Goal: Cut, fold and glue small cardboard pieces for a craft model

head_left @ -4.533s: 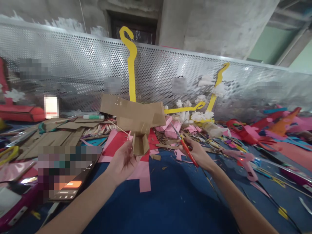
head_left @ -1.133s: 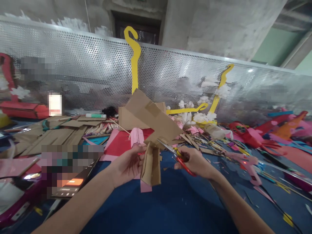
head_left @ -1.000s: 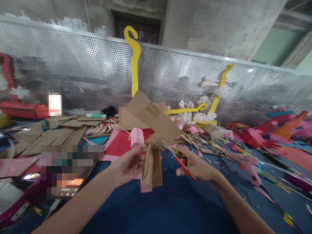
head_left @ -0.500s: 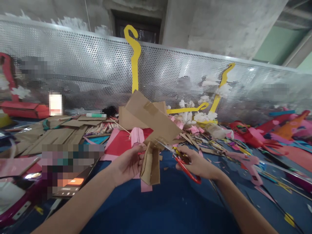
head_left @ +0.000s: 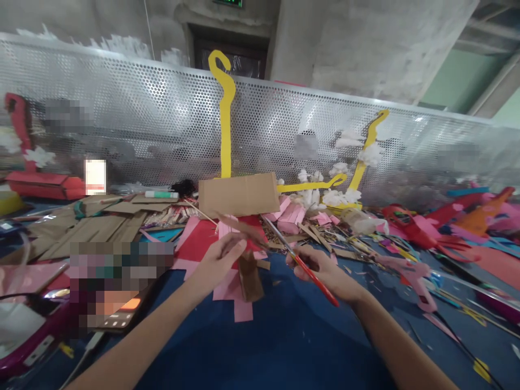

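My left hand (head_left: 223, 260) is closed on a folded piece of brown cardboard (head_left: 251, 276), whose upper flap is tilted nearly edge-on and blurred. One part of the piece hangs down past my fingertips. My right hand (head_left: 314, 268) grips red-handled scissors (head_left: 300, 261), the blades pointing up and left. A small gap separates the blades from the cardboard. Beneath and behind my left hand lie pink paper (head_left: 244, 310) and red paper (head_left: 197, 241).
A cardboard box (head_left: 239, 195) with a yellow hook-shaped strip (head_left: 226, 130) stands at the back. Cardboard sheets (head_left: 97, 230) and a phone-like device (head_left: 122, 314) lie left. On the right are a pink glue gun (head_left: 414, 271) and paper scraps. A perforated metal panel (head_left: 268, 124) runs behind.
The cardboard in my left hand has turned, its broad flap swinging down to nearly edge-on. The scissors have come away from it and their handles now look narrower.
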The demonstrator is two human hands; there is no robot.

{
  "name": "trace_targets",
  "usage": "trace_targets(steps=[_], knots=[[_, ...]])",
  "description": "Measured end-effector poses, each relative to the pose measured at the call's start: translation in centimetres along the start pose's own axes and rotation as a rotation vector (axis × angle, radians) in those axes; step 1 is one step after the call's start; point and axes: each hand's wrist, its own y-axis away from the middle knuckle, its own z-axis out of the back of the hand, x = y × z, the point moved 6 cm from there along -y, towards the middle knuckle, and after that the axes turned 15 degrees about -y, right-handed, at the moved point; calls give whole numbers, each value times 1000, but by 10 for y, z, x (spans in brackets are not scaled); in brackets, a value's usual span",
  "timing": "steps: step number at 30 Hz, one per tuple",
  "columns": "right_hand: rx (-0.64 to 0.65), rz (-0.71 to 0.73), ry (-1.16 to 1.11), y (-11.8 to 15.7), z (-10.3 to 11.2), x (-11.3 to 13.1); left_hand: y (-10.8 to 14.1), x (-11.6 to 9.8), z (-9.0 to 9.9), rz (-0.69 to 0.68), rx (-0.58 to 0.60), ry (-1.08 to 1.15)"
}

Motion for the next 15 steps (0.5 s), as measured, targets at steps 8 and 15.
trace_targets(steps=[8,15], knots=[[13,-19,19,-1,-10,0,4,-2,-5,-54,8,-15],[-12,-1,17,-2,-8,-3,0,11,-3,68,28,-15]])
